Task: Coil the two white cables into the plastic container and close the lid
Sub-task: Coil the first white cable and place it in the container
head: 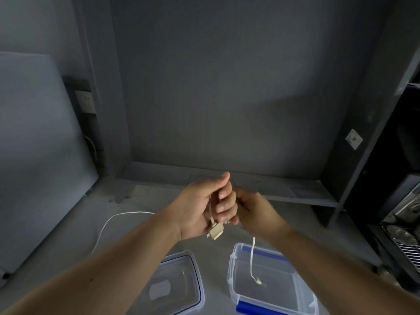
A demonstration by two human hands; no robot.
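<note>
My left hand [204, 205] is closed around loops of a white cable, and its beige connector [215, 231] sticks out below the fingers. My right hand [256, 210] touches the left one and pinches the same cable, whose loose end [252, 260] hangs down with its small plug inside the open clear plastic container [231, 264] with blue clips. The clear lid [195, 269] lies flat to the left of the container. A second white cable [106, 226] curves over the floor behind my left forearm.
Grey walls close in the back and left, with a low ledge [295, 194] along the back wall. A dark shelf unit [397, 201] holding metal items stands at the right. A wall socket [87, 102] sits at the upper left.
</note>
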